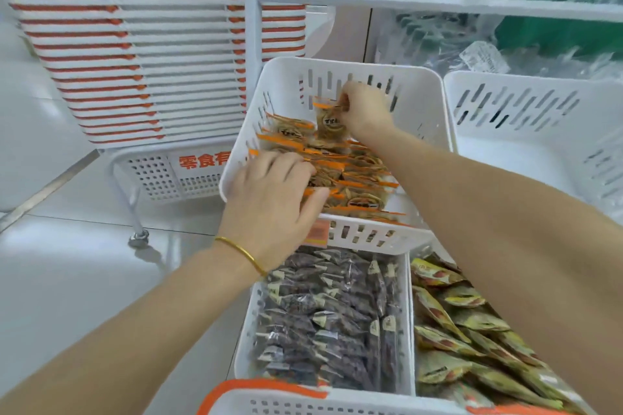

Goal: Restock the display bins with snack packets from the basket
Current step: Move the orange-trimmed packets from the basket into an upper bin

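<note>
A white slotted display bin (pixel 418 101) on the upper tier holds a row of orange-edged snack packets (pixel 357 175). My right hand (pixel 364 108) reaches to the back of this bin and pinches one upright orange-edged packet (pixel 328 121) at its top. At the front left of the bin, my left hand (pixel 273 199) lies on the packets with its fingers curled over them. The rim of a white and orange basket (pixel 276 394) shows at the bottom edge.
A lower bin (pixel 241 340) holds dark clear-wrapped packets, and a bin (pixel 472 340) to its right holds yellow-green packets. A second upper bin (pixel 539 111) stands at the right. A tall stack of white and orange baskets (pixel 135 44) sits on a wheeled cart at the left.
</note>
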{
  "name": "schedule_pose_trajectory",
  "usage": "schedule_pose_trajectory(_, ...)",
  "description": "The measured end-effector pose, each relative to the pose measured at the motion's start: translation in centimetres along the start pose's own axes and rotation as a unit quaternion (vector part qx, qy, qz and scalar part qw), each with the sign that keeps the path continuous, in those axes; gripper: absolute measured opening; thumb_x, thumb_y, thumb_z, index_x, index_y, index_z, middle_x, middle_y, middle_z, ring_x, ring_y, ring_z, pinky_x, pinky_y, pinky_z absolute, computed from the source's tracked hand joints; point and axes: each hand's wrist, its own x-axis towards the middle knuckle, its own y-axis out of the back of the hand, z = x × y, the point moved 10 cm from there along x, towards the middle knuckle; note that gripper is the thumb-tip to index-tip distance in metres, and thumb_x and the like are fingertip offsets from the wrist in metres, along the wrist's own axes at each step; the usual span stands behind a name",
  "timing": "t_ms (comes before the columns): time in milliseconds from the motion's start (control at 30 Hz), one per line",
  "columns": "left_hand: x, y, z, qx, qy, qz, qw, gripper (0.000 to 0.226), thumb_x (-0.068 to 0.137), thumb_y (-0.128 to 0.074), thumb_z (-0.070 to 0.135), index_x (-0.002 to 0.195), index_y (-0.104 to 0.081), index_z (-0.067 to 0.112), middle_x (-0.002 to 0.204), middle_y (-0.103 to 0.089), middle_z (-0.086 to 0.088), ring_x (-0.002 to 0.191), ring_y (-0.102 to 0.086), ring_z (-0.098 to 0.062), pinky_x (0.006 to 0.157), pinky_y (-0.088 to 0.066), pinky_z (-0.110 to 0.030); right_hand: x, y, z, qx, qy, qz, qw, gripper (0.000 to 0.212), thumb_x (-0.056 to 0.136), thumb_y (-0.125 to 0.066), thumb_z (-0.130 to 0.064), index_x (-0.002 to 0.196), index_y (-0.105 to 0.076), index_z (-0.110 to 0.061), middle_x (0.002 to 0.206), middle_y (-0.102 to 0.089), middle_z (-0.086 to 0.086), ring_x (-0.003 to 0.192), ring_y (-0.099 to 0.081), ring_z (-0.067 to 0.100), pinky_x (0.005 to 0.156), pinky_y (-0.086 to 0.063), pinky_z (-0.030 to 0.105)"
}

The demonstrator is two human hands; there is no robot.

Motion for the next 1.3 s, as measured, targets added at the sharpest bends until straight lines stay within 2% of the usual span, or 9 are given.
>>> schedule_pose_trajectory(300, -0.2, 0.4, 0.8, 0.010, -0.025, 0.013, 1.000, 0.049, 0.091, -0.031, 0.047, 0.105, -0.065, 0.015, 0.115, -0.063, -0.001, 0.111, -0.053, -0.028, 0.091, -0.042, -0.041, -0.4, -1.6, -1.4, -0.040, 0.065, -0.163, 0.984, 0.026, 0.090, -0.058, -0.008, 0.116, -0.054, -0.007, 0.118, -0.057, 0.013, 0.107, -0.055, 0.030, 0.085, -0.046, 0.034)
schedule_pose_trajectory(467, -0.6, 1.1, 0.8, 0.010, -0.023, -0.001, 1.000, 0.049, 0.092, -0.030, 0.047, 0.105, -0.065, 0.016, 0.115, -0.062, -0.001, 0.113, -0.052, -0.026, 0.093, -0.039, -0.040, -2.0, -1.0, -1.5, -0.013, 0.026, -0.234, 0.972, 0.036, 0.091, -0.052, -0.017, 0.125, -0.052, -0.006, 0.130, -0.052, 0.012, 0.118, -0.048, 0.028, 0.097, -0.039, 0.037)
schedule_pose_trajectory(633, -4.9, 4.1, 1.5, -0.017, -0.018, 0.007, 1.000, 0.045, 0.091, -0.033, 0.044, 0.105, -0.065, 0.016, 0.117, -0.061, 0.000, 0.113, -0.051, -0.025, 0.093, -0.040, -0.040, -6.2, 3.7, -2.3, 0.040, 0.041, -0.176, 0.983, 0.045, 0.091, -0.045, -0.003, 0.136, -0.044, -0.006, 0.138, -0.049, 0.012, 0.128, -0.045, 0.024, 0.108, -0.035, 0.035)
schedule_pose_trajectory(733, -9.7, 5.5, 2.3, -0.046, -0.014, -0.014, 0.999, 0.044, 0.090, -0.035, 0.042, 0.106, -0.065, 0.014, 0.116, -0.062, -0.003, 0.112, -0.052, -0.028, 0.094, -0.040, -0.041, -12.8, 7.6, -4.6, 0.102, 0.101, -0.128, 0.981, 0.039, 0.092, -0.044, -0.001, 0.130, -0.050, -0.008, 0.128, -0.057, 0.006, 0.120, -0.051, 0.017, 0.099, -0.040, 0.022)
schedule_pose_trajectory(833, -15.4, 5.0, 2.9, -0.067, -0.001, -0.105, 0.992, 0.049, 0.087, -0.032, 0.045, 0.108, -0.063, 0.012, 0.117, -0.060, -0.004, 0.113, -0.050, -0.029, 0.096, -0.028, -0.027, -22.6, 8.7, -7.0, 0.210, 0.142, -0.137, 0.958, 0.035, 0.092, -0.046, 0.002, 0.122, -0.056, -0.013, 0.112, -0.060, -0.004, 0.103, -0.055, 0.002, 0.085, -0.039, 0.002)
schedule_pose_trajectory(967, -24.1, 2.7, 3.5, -0.071, 0.024, -0.238, 0.968, 0.063, 0.077, -0.021, 0.054, 0.114, -0.058, 0.018, 0.126, -0.052, 0.000, 0.121, -0.042, -0.024, 0.101, -0.025, -0.029, -36.1, 0.1, -6.0, 0.247, 0.104, -0.307, 0.913, 0.027, 0.093, -0.053, -0.003, 0.118, -0.059, -0.012, 0.103, -0.061, -0.007, 0.084, -0.057, -0.007, 0.074, -0.041, 0.003)
schedule_pose_trajectory(1033, -27.9, 2.2, 3.9, -0.070, 0.033, -0.279, 0.957, 0.058, 0.077, -0.026, 0.052, 0.115, -0.057, 0.021, 0.125, -0.052, 0.001, 0.120, -0.042, -0.024, 0.104, -0.028, -0.033, -41.9, -5.9, -4.0, 0.218, 0.069, -0.386, 0.894, 0.025, 0.093, -0.054, -0.005, 0.117, -0.060, -0.007, 0.102, -0.060, -0.002, 0.090, -0.059, 0.005, 0.073, -0.042, 0.007)
schedule_pose_trajectory(1100, -31.1, 1.8, 3.9, -0.063, 0.052, -0.311, 0.947, 0.043, 0.086, -0.037, 0.044, 0.118, -0.055, 0.023, 0.127, -0.050, 0.003, 0.123, -0.040, -0.023, 0.106, -0.029, -0.037, -46.3, -11.1, -1.8, 0.179, 0.034, -0.440, 0.879, 0.025, 0.094, -0.053, -0.010, 0.119, -0.060, -0.007, 0.108, -0.062, 0.004, 0.101, -0.060, 0.018, 0.085, -0.047, 0.022)
schedule_pose_trajectory(1300, -34.5, 0.5, 4.5, -0.040, 0.054, -0.366, 0.928, 0.034, 0.093, -0.047, 0.031, 0.126, -0.049, 0.023, 0.133, -0.045, 0.004, 0.126, -0.034, -0.020, 0.107, -0.030, -0.037, -53.8, -18.6, 1.2, 0.104, -0.028, -0.534, 0.839, 0.032, 0.096, -0.053, -0.020, 0.124, -0.056, -0.007, 0.125, -0.056, 0.011, 0.109, -0.055, 0.026, 0.088, -0.045, 0.034)
